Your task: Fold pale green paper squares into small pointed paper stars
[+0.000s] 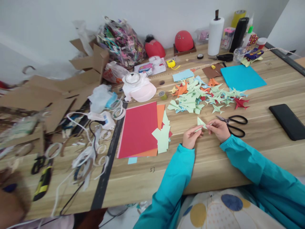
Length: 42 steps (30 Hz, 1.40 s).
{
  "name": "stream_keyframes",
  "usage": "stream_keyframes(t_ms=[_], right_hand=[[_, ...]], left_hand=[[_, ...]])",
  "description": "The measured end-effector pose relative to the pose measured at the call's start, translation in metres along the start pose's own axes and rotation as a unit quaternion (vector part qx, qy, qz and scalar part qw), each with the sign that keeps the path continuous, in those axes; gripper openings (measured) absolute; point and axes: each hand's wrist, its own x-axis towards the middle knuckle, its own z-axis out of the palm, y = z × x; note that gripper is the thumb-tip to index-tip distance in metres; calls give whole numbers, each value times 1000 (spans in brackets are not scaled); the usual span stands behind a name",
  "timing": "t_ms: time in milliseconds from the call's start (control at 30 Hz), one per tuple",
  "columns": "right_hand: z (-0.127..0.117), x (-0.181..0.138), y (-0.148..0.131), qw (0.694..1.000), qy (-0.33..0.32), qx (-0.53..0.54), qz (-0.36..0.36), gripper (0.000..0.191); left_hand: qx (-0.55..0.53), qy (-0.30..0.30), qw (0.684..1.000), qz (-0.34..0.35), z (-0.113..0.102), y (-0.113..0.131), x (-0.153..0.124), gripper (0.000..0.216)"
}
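Between my two hands is a folded pale green paper piece [200,122] with a pointed tip standing up. My left hand [191,136] pinches its left side, and the fingers of my right hand [218,128] pinch the right side. Just beyond lies a pile of folded paper figures [194,93], mostly pale green, with some orange, blue and red. Black-handled scissors [234,123] rest right beside my right hand. To the left of my left hand are cut pale green paper pieces [163,140], partly on red sheets of paper [140,130].
A blue stack of paper [243,77] lies at the back right, and a black phone [288,121] at the right. Tape rolls, cables and a yellow-black utility knife [43,183] clutter the left table. Cardboard [54,87] and a paper towel roll [215,36] stand behind. Part of another person shows lower left.
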Motion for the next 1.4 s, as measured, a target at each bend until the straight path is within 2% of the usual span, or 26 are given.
stream_keyframes(t_ms=[100, 333, 567, 700, 833, 1033, 1133, 1200, 1300, 1400], right_hand=[[-1, 0, 1, 1000, 7, -22, -15, 26], [0, -2, 5, 997, -64, -36, -14, 23], [0, -3, 15, 997, -61, -47, -17, 26], [-3, -3, 11, 987, -68, -113, -94, 15], [-3, -4, 3, 951, -79, -204, -218, 8], [1, -8, 3, 922, -106, -254, -272, 10], [1, -11, 1, 925, -126, -246, -261, 13], [1, -12, -3, 938, -155, -210, -230, 12], [-1, -11, -5, 972, -174, -95, -124, 12], [-1, -9, -4, 992, -123, 3, -17, 18]], left_hand=[[-20, 22, 1000, 4, -3, 0, 2, 27], [-20, 0, 998, -53, -2, -3, 3, 37], [-7, 35, 998, -49, 0, 1, 3, 38], [-27, 48, 998, -42, 0, 1, 4, 40], [-52, 70, 996, -30, -1, -5, 7, 37], [-180, 95, 977, -68, 0, -9, 10, 39], [-208, 90, 970, -86, 0, -5, 9, 41], [-217, 74, 968, -105, 0, -1, 8, 42], [-223, 43, 965, -132, -1, 2, 6, 42], [-228, 22, 965, -129, 0, 3, 5, 43]])
